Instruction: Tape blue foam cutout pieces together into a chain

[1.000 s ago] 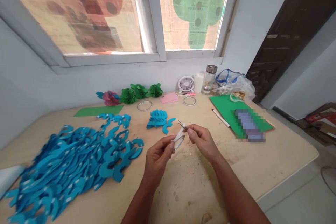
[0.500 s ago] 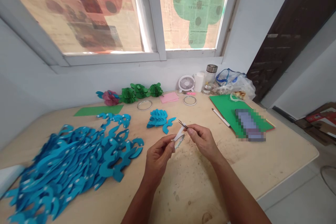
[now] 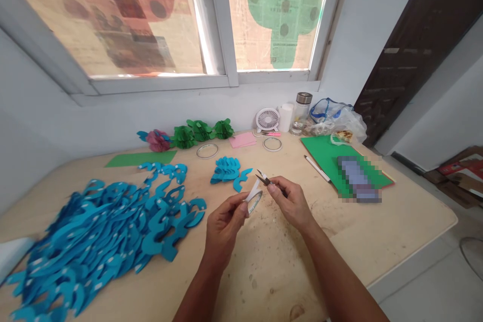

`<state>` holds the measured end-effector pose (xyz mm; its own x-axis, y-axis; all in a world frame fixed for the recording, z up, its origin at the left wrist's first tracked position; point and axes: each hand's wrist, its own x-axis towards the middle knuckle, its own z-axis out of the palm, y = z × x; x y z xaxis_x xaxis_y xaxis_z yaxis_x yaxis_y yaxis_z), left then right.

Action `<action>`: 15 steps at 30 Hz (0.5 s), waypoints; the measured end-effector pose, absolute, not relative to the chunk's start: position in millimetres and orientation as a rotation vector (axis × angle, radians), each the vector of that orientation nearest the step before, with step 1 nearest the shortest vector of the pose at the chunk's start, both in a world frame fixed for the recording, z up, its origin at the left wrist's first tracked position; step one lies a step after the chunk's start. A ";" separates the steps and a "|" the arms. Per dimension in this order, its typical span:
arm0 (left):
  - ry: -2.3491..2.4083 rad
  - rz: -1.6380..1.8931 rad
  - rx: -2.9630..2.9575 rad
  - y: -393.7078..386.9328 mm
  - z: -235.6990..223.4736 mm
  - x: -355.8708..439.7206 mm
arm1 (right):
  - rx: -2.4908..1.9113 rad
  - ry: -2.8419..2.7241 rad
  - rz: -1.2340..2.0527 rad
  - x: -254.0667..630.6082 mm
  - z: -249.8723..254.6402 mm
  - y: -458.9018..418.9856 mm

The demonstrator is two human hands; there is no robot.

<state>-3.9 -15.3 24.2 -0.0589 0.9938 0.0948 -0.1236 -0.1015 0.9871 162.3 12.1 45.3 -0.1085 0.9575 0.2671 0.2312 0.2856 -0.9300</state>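
Grip, R hand (image 3: 290,204) — small snips (image 3: 264,179), tips up-left, long axis diagonal

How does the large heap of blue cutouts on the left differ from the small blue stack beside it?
The large heap of blue cutouts sprawls over the left of the table, while the small blue stack is a compact bunch nearer the middle. The heap's pieces lie loosely overlapped; the stack's are neatly fanned. Both are the same blue curved shapes.

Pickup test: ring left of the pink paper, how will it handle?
The ring looks stiff and light. Lying flat on the table, it would probably slide, not roll. Its low, thin rim may be awkward for a grip.
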 end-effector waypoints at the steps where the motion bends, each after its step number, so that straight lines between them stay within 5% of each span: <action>1: 1.094 1.391 1.156 -15.3 23.3 -4.3 | -1.126 -1.573 0.921 162.0 45.3 11.8; 15: 1.041 1.440 1.110 -14.1 19.7 -5.8 | -1.127 -1.688 0.929 161.6 47.8 9.0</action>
<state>-5.8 -14.1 19.7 -0.0793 0.9901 0.1161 -0.2000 -0.1299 0.9712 161.6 9.0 47.8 -0.2029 0.9448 0.2572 0.2880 0.3086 -0.9065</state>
